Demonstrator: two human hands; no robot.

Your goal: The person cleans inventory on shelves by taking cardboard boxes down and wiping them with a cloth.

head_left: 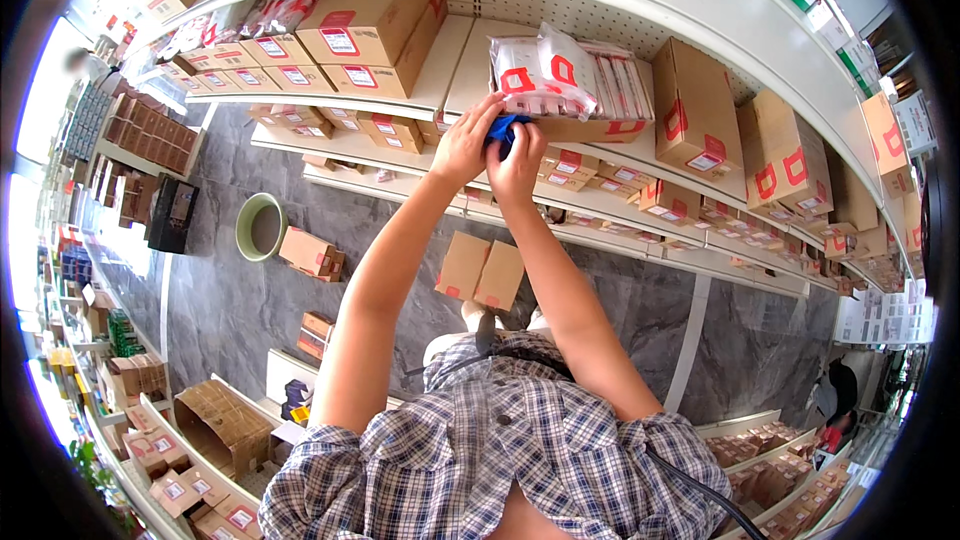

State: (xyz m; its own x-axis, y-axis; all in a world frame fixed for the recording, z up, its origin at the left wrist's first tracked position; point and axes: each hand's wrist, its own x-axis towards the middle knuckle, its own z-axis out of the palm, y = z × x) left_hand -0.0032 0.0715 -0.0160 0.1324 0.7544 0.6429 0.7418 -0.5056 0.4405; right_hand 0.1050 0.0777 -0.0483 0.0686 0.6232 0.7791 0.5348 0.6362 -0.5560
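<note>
Both my arms reach forward to the shelf edge, and the hands meet there. Between them is a small bright blue bundle (507, 130), soft-looking like a folded cloth; the fingers cover most of it. My left hand (464, 146) has its fingers curled over the bundle's left side. From the right, my right hand (517, 164) closes on it with bent fingers. Just beyond the fingertips stands an open carton (580, 130) filled with flat packs. Clear plastic bags (545, 75) with red marks lie over the packs.
Brown cartons (372, 30) line the shelf to the left, and a tall carton (695, 110) stands to the right. Lower shelves hold more boxes. Two cartons (480, 270) sit on the grey floor (400, 230) near my feet. Further left is a green bin (262, 227).
</note>
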